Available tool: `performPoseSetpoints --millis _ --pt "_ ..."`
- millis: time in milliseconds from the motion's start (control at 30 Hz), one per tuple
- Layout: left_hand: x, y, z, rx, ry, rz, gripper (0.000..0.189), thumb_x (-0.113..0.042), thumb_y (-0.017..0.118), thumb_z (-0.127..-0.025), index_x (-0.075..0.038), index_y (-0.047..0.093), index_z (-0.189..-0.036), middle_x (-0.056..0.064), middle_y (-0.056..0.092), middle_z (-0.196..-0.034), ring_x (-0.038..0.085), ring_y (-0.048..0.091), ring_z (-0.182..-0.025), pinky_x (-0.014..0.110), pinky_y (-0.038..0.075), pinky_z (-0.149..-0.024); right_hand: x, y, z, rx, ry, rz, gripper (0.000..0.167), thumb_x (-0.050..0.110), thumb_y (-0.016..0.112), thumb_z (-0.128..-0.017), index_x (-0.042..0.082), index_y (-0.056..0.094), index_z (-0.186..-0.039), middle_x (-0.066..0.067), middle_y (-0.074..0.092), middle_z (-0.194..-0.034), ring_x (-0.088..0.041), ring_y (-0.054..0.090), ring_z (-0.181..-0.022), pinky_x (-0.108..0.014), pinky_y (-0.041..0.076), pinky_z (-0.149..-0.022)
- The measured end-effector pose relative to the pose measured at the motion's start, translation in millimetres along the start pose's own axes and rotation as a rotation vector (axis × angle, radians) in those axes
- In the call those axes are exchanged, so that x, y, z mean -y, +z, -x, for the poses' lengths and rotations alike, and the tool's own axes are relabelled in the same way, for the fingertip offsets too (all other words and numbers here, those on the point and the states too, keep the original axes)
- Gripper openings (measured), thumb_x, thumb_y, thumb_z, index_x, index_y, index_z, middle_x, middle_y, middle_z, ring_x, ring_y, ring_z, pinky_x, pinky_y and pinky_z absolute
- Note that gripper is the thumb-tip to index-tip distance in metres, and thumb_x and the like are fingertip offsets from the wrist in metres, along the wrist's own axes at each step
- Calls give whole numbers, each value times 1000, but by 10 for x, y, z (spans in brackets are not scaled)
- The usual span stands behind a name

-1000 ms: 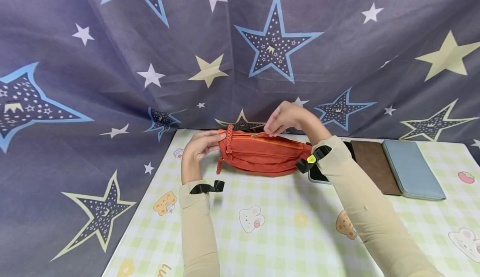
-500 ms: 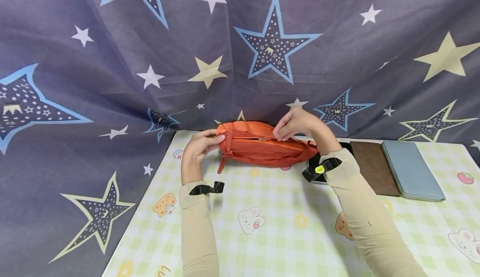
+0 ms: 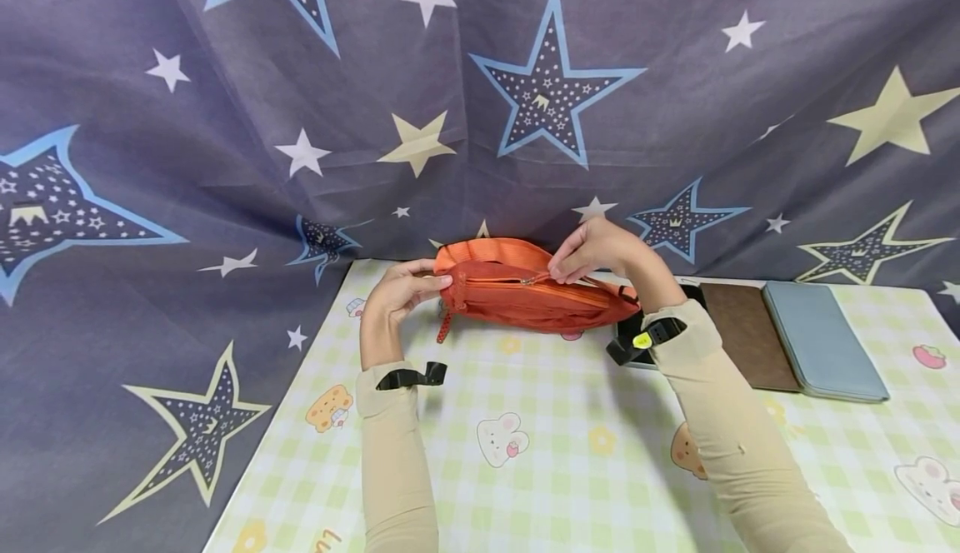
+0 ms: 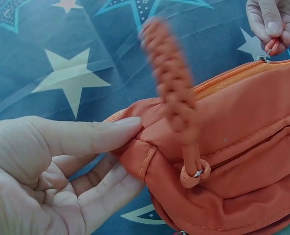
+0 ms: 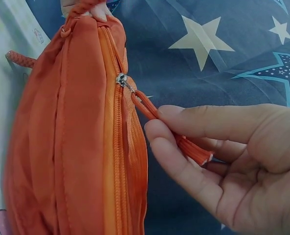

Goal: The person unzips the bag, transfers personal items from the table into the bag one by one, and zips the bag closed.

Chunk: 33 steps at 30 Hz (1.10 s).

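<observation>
An orange-red waist bag (image 3: 536,307) is held up at the back of the table, its top zipper facing up. My left hand (image 3: 397,291) pinches the bag's left end between thumb and fingers. My right hand (image 3: 596,249) pinches the orange cord zipper pull (image 5: 196,151) between thumb and fingertips. The metal slider (image 5: 121,80) sits partway along the zipper, with a narrow gap on the side toward my left hand. A braided cord (image 4: 169,73), blurred, stands up near the left end. The bag's orange strap (image 3: 495,249) shows behind it. What is inside is hidden.
To the right lie a dark phone-like slab (image 3: 696,293), partly behind my right wrist, a brown flat cover (image 3: 742,328) and a blue-grey notebook (image 3: 825,341). They rest on a green checked tablecloth (image 3: 555,486). A starry curtain (image 3: 510,195) hangs close behind the bag.
My right hand has moved right with the zipper pull, and the slider has shifted right along the zipper. The bag has tipped and risen slightly, showing more strap. My left hand stays at its end.
</observation>
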<state>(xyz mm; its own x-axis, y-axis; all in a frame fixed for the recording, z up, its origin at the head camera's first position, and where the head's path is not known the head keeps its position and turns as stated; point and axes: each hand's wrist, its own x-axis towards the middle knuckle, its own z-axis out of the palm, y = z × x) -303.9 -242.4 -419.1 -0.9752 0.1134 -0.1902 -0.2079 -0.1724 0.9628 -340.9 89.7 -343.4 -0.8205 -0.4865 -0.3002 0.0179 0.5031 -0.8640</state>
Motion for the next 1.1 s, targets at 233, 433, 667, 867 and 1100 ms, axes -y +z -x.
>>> performPoseSetpoints --millis 233,433,667,867,1100 --pt "-17 3 15 17 6 32 31 13 64 -92 -15 75 -89 -3 74 -82 8 73 -74 22 61 -74 -67 -40 43 -24 8 -13 22 2 78 -88 -10 75 -107 -5 79 -85 -15 76 -78 -41 63 -88" --pt "-31 3 0 -2 6 83 29 12 64 -93 -15 76 -91 -2 76 -85 9 74 -75 23 62 -73 -120 -162 130 -69 -8 -7 23 2 78 -88 -10 75 -107 -6 79 -85 -15 76 -78 -38 64 -85" --pt "-39 -36 -5 -37 -7 90 20 7 64 -95 -5 71 -111 -3 77 -88 8 75 -77 23 62 -76 -193 -320 256 -83 -11 -26 24 1 75 -90 -12 73 -110 -6 79 -87 -15 75 -78 -39 64 -85" --pt "-30 -66 5 -71 -34 70 32 5 65 -95 2 59 -126 -5 77 -85 6 74 -76 22 62 -76 -282 -434 325 -33 36 -28 30 1 73 -92 -16 68 -117 -4 79 -88 -13 75 -79 -32 64 -83" --pt "-12 -124 28 -63 -36 39 29 3 64 -96 0 60 -124 -6 77 -82 4 74 -74 21 62 -77 -407 -578 360 8 61 -76 29 -2 69 -93 -19 66 -118 -4 78 -87 -14 76 -80 -33 63 -84"
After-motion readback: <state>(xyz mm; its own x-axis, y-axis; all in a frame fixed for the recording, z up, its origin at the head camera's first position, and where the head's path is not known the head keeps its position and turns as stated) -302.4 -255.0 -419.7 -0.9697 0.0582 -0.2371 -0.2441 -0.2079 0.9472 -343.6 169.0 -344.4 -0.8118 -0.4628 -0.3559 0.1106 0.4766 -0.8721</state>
